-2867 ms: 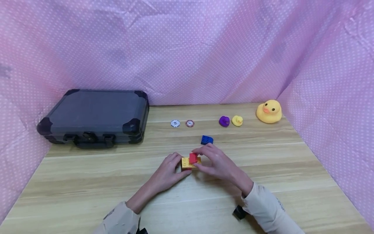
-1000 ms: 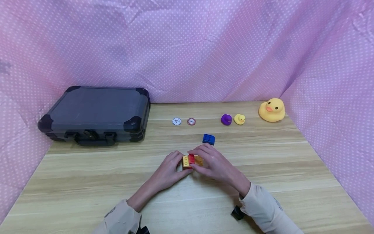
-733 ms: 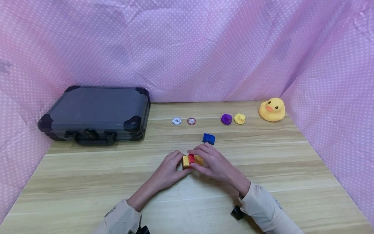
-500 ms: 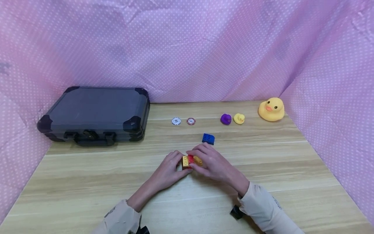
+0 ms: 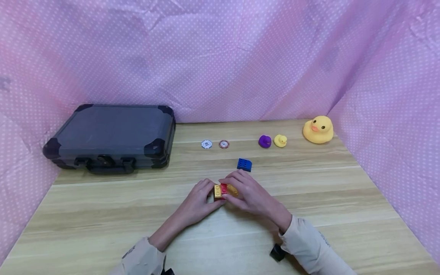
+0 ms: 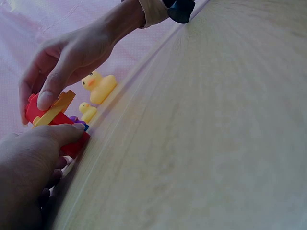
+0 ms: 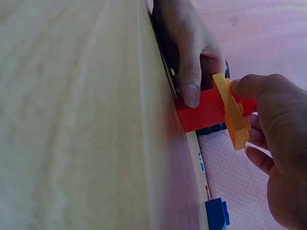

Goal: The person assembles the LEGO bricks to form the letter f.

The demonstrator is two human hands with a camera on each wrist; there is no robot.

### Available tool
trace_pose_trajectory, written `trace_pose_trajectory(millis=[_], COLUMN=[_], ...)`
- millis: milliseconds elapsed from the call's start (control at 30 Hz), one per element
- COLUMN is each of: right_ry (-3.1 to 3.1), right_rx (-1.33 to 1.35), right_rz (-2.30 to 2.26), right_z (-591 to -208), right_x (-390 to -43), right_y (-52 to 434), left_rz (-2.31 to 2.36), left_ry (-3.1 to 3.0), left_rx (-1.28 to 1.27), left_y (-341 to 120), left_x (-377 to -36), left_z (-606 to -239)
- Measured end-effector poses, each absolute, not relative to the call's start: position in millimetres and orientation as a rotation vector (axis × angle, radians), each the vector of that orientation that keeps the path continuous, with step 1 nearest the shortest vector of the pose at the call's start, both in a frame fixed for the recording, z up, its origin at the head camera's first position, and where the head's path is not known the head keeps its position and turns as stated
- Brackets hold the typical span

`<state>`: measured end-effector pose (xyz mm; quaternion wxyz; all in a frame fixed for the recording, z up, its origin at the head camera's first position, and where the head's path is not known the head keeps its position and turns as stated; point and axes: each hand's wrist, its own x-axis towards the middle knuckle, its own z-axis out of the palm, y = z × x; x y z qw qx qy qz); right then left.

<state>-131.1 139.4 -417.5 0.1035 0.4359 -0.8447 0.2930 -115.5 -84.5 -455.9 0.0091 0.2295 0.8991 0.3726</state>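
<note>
A yellow toy building plate (image 7: 233, 117) lies across red building bricks (image 7: 204, 111) that stand on the table. On top of the plate sits a smaller red brick (image 5: 224, 188), its studs facing up. My left hand (image 5: 197, 201) grips the lower red bricks, thumb on the near side. From the right, my right hand (image 5: 253, 195) pinches the top red brick between thumb and fingers and partly covers the plate's right end. Just beyond the right hand lies a blue brick (image 5: 244, 164), apart from the stack.
A grey case (image 5: 113, 133) with black corners stands at the back left. Two poker chips, one white (image 5: 206, 144) and one red (image 5: 224, 144), lie at the back. Right of them are a purple duck (image 5: 264, 141), a small yellow duck (image 5: 280, 141) and a large yellow duck (image 5: 318, 130).
The top red brick was tilted over the yellow plate; now it sits level on it, studs up. The right hand has shifted slightly left. The left hand keeps its grip.
</note>
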Motion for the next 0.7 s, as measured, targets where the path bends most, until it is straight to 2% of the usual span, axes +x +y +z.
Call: trace_pose_trajectory(millis=[700], right_ry=[-2.473], right_rx=[1.281], right_rz=[0.844], right_z=[-423.4], right_x=[-129.6], right_y=[141.0], left_rz=[1.179], left_ry=[2.811], left_rx=[0.737], left_y=[-84.3], left_x=[-115.4], left_z=[-457.4])
